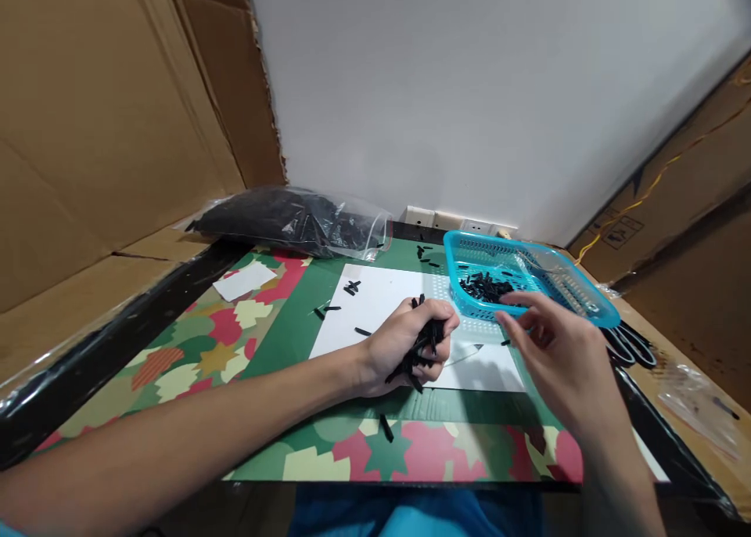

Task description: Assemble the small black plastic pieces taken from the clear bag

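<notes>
My left hand (pixel 411 345) is closed around a bunch of short black stick-like pieces (pixel 432 335), several poking out past its fingers. The hand is over a white sheet of paper (pixel 375 290). My right hand (pixel 557 349) hovers at the near rim of a blue plastic basket (pixel 598 310), thumb and forefinger apart, the other fingers curled; I see nothing between them. In the basket lies a heap of the same black pieces (pixel 486 286). Loose black pieces (pixel 352 287) are scattered on the paper, and one black piece (pixel 386 428) lies on the patterned board nearer me.
A clear plastic bag (pixel 293 220) full of black material lies at the back left. Cardboard walls (pixel 117 91) stand left and right. Sockets (pixel 449 221) line the back wall's foot. Black straps (pixel 630 344) and a clear bag (pixel 698 404) lie at right.
</notes>
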The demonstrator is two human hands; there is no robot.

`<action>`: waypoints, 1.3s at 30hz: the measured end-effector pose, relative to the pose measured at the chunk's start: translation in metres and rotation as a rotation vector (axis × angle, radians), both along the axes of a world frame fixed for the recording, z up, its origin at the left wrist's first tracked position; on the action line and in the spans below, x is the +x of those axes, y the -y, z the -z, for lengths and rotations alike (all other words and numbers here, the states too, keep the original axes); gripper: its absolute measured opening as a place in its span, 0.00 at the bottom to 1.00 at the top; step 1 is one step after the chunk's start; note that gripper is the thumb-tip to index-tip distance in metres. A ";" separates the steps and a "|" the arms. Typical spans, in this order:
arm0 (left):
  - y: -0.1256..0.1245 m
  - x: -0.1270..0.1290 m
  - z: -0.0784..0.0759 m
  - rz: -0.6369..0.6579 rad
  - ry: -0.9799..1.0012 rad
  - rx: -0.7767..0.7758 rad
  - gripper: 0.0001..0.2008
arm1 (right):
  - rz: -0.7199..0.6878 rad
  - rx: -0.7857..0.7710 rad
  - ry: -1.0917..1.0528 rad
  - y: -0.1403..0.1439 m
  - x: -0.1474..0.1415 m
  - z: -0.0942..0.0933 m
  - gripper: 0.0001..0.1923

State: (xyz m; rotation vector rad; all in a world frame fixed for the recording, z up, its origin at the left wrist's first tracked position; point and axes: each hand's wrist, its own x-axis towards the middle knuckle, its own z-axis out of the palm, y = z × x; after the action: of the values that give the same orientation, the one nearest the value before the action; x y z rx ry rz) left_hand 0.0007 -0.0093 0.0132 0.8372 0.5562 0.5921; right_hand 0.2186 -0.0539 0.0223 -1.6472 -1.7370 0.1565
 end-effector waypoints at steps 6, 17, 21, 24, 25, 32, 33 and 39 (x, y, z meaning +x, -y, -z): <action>-0.009 -0.002 0.003 -0.114 0.001 0.088 0.15 | -0.562 -0.447 -0.117 0.044 -0.056 0.014 0.11; -0.010 -0.005 0.002 -0.153 -0.037 0.086 0.14 | -0.564 -0.418 0.026 0.043 -0.089 0.032 0.10; -0.007 -0.004 -0.002 -0.183 -0.059 0.071 0.14 | -0.581 -0.404 0.015 0.043 -0.089 0.034 0.09; -0.008 -0.004 -0.001 -0.172 -0.067 0.072 0.15 | -0.616 -0.372 -0.004 0.043 -0.089 0.032 0.08; -0.008 -0.005 0.000 -0.164 -0.068 0.074 0.15 | -0.630 -0.367 -0.025 0.043 -0.087 0.030 0.09; -0.008 -0.007 -0.002 -0.102 -0.076 0.084 0.17 | -0.494 -0.270 -0.539 0.037 -0.031 0.006 0.10; -0.007 -0.006 -0.002 -0.089 -0.083 0.079 0.17 | -0.439 -0.220 -0.610 0.036 -0.023 0.005 0.11; 0.005 -0.002 -0.001 -0.021 -0.124 0.138 0.19 | -0.392 -0.177 -0.815 0.026 -0.011 0.012 0.10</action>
State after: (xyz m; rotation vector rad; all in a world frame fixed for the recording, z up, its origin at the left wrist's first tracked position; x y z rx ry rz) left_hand -0.0012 -0.0139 0.0139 1.0041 0.6430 0.6050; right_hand 0.2074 -0.0799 0.0105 -1.0833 -1.3816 1.0351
